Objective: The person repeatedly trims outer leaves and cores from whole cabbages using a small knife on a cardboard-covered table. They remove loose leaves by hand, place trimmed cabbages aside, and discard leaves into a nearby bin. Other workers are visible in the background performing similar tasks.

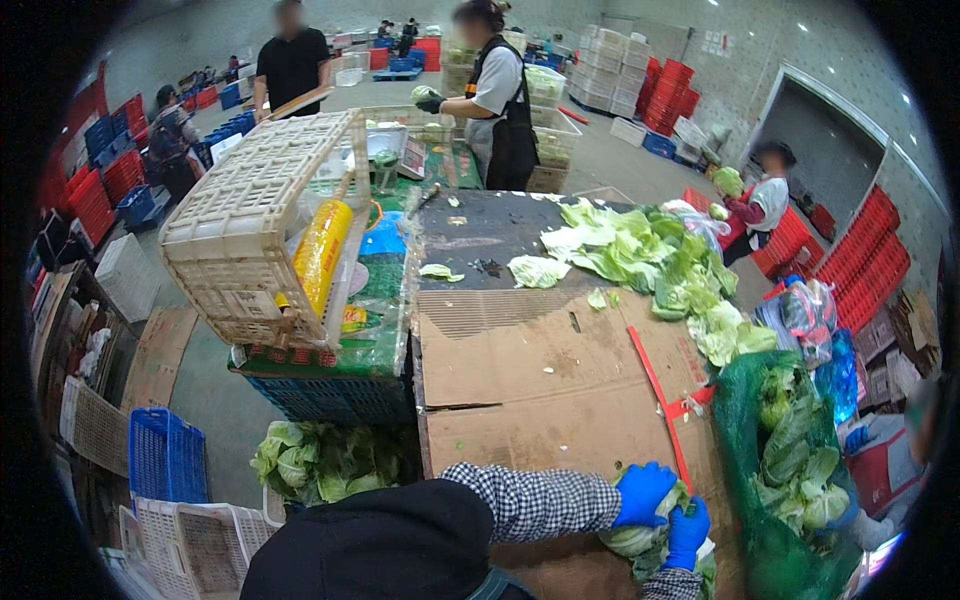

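A green cabbage [634, 541] with loose outer leaves lies on the flattened cardboard [525, 435] at the lower right of the table. My left hand [646, 491], in a blue glove, reaches across in a checked sleeve and grips the top of the head. Beside it my right hand [687, 531], also gloved in blue, has its fingers closed on the cabbage's right side. Both hands partly cover the head. Just right of them stands a green mesh sack [731, 450] with more cabbages [825, 508] in its opening.
Torn cabbage leaves [615, 247] pile along the table's right edge. A red strap [656, 397] crosses the cardboard. Left stands a white plastic crate [255, 217] holding a yellow roll [321, 251]. More leaves [330, 461] lie below. Co-workers stand beyond the table and at right.
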Demonstrator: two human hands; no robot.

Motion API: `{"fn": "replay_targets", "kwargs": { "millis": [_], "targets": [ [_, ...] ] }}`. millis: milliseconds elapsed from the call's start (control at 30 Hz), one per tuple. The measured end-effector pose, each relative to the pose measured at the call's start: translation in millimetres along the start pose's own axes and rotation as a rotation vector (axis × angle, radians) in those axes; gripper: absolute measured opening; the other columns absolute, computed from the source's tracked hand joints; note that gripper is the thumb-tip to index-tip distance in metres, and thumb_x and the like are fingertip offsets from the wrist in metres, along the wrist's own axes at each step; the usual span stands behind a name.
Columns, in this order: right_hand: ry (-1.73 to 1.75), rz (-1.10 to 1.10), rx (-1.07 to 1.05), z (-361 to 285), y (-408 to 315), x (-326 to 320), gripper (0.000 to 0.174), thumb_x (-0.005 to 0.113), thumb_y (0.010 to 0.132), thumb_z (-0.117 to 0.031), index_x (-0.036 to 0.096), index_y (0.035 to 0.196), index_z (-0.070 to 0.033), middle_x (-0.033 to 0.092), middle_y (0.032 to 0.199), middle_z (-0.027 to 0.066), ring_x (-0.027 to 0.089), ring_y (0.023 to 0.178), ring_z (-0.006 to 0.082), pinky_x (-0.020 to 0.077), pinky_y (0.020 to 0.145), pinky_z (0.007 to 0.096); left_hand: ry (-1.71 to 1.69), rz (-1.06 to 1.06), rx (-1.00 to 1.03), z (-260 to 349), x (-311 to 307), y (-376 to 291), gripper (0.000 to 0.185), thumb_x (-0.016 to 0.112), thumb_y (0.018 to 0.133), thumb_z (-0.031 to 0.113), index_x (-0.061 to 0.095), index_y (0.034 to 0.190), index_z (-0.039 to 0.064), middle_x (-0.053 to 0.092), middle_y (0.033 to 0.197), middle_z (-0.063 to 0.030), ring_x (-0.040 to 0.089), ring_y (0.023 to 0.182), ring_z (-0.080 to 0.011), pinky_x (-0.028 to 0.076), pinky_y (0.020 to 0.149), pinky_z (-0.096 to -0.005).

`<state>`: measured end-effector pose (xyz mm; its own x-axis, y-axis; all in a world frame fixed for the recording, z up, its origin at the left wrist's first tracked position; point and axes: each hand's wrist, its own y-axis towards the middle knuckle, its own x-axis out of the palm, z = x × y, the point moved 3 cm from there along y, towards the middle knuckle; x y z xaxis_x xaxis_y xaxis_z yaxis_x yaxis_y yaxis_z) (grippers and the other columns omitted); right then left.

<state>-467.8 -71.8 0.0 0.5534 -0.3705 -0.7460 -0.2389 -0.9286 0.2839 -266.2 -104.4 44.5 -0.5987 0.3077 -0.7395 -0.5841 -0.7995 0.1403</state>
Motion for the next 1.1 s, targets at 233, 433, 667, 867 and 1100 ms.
{"fn": "replay_targets", "kwargs": {
  "millis": [233,433,667,867,1100],
  "targets": [
    [-0.158,-0.006,0.074,75.5,18.7,18.2,0.025,0.067,0.081,-0.017,0.065,0.097,0.002,0.067,0.084,0.0209,0.064,0.076,0.0334,0.0496,0.070,0.0413,0.046,-0.030,0.226,-8.0,6.0,-30.2,0.097,0.077,0.071,0.049,0.033,0.148,0.011,0.037,0.147,-0.0229,0.037,0.134,-0.0411,0.035,0.106,-0.0508],
    [0.144,0.055,0.401,99.7,-8.4,10.4,0.039,0.073,0.077,-0.024,0.063,0.103,0.003,0.066,0.100,0.0228,0.064,0.091,0.0365,0.0493,0.080,0.0441,0.036,0.178,0.165,-41.6,-52.3,-116.8,0.099,0.074,0.071,0.061,0.037,0.147,0.009,0.061,0.104,-0.0249,0.061,0.091,-0.0395,0.051,0.080,-0.0459],
    [0.017,0.485,0.309,12.5,-41.9,-83.2,0.046,0.072,0.083,-0.023,0.056,0.121,-0.002,0.061,0.112,0.0190,0.060,0.101,0.0346,0.0474,0.089,0.0420,-0.054,0.188,-0.372,-97.4,-80.4,-114.8,0.082,0.082,0.068,0.053,0.054,0.120,-0.004,0.061,0.113,-0.0229,0.061,0.104,-0.0329,0.050,0.089,-0.0406],
    [0.741,-0.103,0.505,-75.9,-83.9,18.5,0.055,0.073,0.086,-0.027,0.052,0.132,-0.006,0.061,0.105,0.0053,0.058,0.082,0.0121,0.0484,0.055,0.0259,-0.929,0.303,-0.410,-159.9,-57.3,-77.2,0.089,0.076,0.084,0.027,0.022,0.149,-0.001,0.059,0.123,-0.0242,0.063,0.108,-0.0272,0.053,0.090,-0.0350],
    [0.904,-0.200,0.578,-101.1,-102.5,74.9,0.062,0.073,0.086,-0.030,0.048,0.138,-0.009,0.062,0.095,0.0015,0.052,0.061,0.0087,0.0443,0.049,0.0234,-0.382,0.095,-0.337,-109.1,-64.1,-105.9,0.107,0.080,0.074,0.048,0.022,0.148,-0.002,0.046,0.136,-0.0276,0.049,0.126,-0.0349,0.042,0.104,-0.0434]
  ]
}}
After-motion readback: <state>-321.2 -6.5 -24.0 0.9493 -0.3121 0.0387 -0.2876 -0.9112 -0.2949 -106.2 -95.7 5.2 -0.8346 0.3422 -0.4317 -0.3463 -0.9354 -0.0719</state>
